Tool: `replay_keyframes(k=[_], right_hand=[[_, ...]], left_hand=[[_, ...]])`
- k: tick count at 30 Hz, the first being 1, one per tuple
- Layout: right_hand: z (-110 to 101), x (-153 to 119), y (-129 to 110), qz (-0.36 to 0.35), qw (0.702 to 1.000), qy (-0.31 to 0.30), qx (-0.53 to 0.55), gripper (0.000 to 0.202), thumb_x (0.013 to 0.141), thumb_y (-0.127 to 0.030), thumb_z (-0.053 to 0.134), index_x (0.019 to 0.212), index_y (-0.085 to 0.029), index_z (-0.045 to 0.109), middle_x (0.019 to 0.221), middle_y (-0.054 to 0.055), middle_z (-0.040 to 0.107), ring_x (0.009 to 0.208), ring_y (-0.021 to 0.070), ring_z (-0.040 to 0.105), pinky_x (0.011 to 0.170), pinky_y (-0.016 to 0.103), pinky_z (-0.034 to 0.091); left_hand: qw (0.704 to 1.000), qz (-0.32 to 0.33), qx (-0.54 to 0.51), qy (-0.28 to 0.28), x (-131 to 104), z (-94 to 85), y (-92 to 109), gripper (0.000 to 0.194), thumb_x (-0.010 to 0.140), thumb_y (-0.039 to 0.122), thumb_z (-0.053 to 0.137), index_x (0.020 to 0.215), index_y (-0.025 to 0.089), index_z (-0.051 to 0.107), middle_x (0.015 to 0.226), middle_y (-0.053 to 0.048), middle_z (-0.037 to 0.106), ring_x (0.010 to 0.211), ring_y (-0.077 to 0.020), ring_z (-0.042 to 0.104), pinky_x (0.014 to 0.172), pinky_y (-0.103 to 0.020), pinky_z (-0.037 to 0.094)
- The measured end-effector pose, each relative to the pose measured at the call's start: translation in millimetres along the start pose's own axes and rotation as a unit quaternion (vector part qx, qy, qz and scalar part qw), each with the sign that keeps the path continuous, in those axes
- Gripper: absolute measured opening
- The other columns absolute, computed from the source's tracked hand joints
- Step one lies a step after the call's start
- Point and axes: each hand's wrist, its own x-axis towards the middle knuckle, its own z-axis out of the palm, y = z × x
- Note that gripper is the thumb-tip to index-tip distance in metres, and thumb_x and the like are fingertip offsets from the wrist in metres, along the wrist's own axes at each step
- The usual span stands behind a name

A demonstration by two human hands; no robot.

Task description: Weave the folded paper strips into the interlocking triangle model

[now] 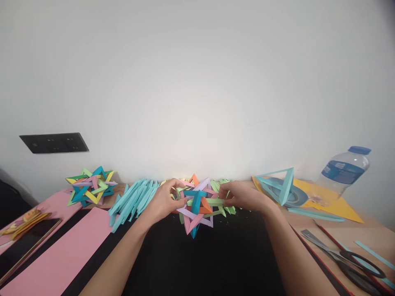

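Between both hands is a multicoloured paper origami star (pixel 195 205), made of interlaced folded strips in orange, purple, pink, blue and green. My left hand (pixel 163 200) grips its left side, thumb and fingers closed on the paper. On the other side my right hand (pixel 243 196) pinches a light green strip that reaches into the star. Partly hidden behind the star and my right hand lies a pile of folded light green strips (pixel 227 207). A bundle of folded light blue strips (pixel 135 199) lies just left of my left hand.
A finished-looking origami star (pixel 91 186) sits at left near pink paper (pixel 61 255) and a phone (pixel 29 246). On the right are a blue paper frame (pixel 288 187), blue tape roll (pixel 298 198), yellow sheet (pixel 345 209), bottle (pixel 345 170), scissors (pixel 333 253) and pencil (pixel 328 234).
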Motion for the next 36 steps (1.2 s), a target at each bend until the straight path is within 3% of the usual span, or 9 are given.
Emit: replay_keyframes(k=[4,10,13,16,19,24,30,36], right_hand=[[-1.4,-1.5,-2.8,-0.002,1.000,-0.009,0.012,0.011,0.069,-0.008,0.055,0.076,-0.017,0.057,0.073,0.002,0.065,0.065,0.0146,0.060,0.048,0.019,0.036],[-1.2,-3.1,-5.7,-0.016,0.999,-0.006,0.035,0.010,0.072,-0.012,0.054,0.079,-0.018,0.058,0.077,0.003,0.069,0.069,0.0163,0.063,0.050,0.020,0.038],[-2.2,-5.1,-7.5,-0.027,0.998,-0.010,0.061,0.009,0.073,-0.014,0.054,0.079,-0.019,0.059,0.076,0.003,0.070,0.071,0.0173,0.064,0.051,0.021,0.040],[-5.0,-8.5,-7.8,-0.051,0.994,-0.019,0.093,0.012,0.076,-0.017,0.054,0.084,-0.019,0.062,0.072,0.002,0.070,0.070,0.0172,0.065,0.053,0.021,0.042],[-6.9,-10.9,-6.9,-0.076,0.992,-0.029,0.097,0.014,0.079,-0.022,0.054,0.089,-0.020,0.063,0.073,0.001,0.070,0.069,0.0168,0.064,0.055,0.022,0.043],[0.2,-9.0,-12.7,-0.090,0.991,-0.028,0.097,0.013,0.067,-0.020,0.066,0.079,-0.018,0.060,0.071,0.000,0.067,0.064,0.0158,0.062,0.049,0.020,0.040],[9.8,-5.1,-25.1,-0.127,0.981,0.038,0.144,0.013,0.077,-0.014,0.050,0.081,-0.018,0.061,0.067,0.000,0.067,0.060,0.0139,0.063,0.053,0.021,0.044],[10.4,-2.2,-19.8,-0.113,0.979,0.032,0.166,0.008,0.078,-0.017,0.052,0.079,-0.017,0.060,0.069,0.002,0.069,0.062,0.0153,0.066,0.053,0.021,0.047]], left_hand=[[1.000,-0.010,0.001,-0.010,-1.9,-4.7,3.7,0.028,0.068,0.038,0.065,0.088,0.020,0.058,0.093,-0.004,0.060,0.069,-0.0165,0.058,0.050,-0.024,0.044],[0.996,-0.009,-0.046,-0.076,-6.1,-14.3,10.3,0.031,0.079,0.046,0.055,0.094,0.020,0.060,0.079,-0.003,0.060,0.066,-0.0168,0.057,0.054,-0.026,0.046],[0.994,-0.001,-0.061,-0.094,-5.4,-14.0,8.2,0.034,0.075,0.046,0.061,0.098,0.021,0.061,0.085,-0.005,0.062,0.072,-0.0182,0.059,0.058,-0.027,0.048],[0.996,-0.005,-0.051,-0.074,-3.2,-12.7,4.9,0.035,0.064,0.038,0.072,0.094,0.022,0.063,0.095,-0.005,0.063,0.075,-0.0185,0.058,0.058,-0.026,0.048],[0.997,0.000,-0.052,-0.063,-0.5,-14.9,3.0,0.026,0.068,0.035,0.070,0.089,0.022,0.063,0.101,-0.005,0.064,0.078,-0.0184,0.059,0.062,-0.027,0.049],[0.996,-0.005,-0.057,-0.065,6.0,-27.6,-5.5,0.028,0.069,0.040,0.070,0.090,0.021,0.065,0.107,-0.006,0.065,0.091,-0.0231,0.060,0.076,-0.033,0.048],[0.992,-0.017,-0.119,-0.037,13.4,-39.9,-25.0,0.036,0.073,0.044,0.067,0.097,0.018,0.066,0.081,-0.004,0.065,0.064,-0.0159,0.059,0.060,-0.029,0.048],[0.989,-0.032,-0.139,-0.030,11.8,-38.4,-20.4,0.033,0.073,0.047,0.067,0.090,0.018,0.067,0.081,-0.004,0.067,0.057,-0.0138,0.060,0.058,-0.029,0.052]])
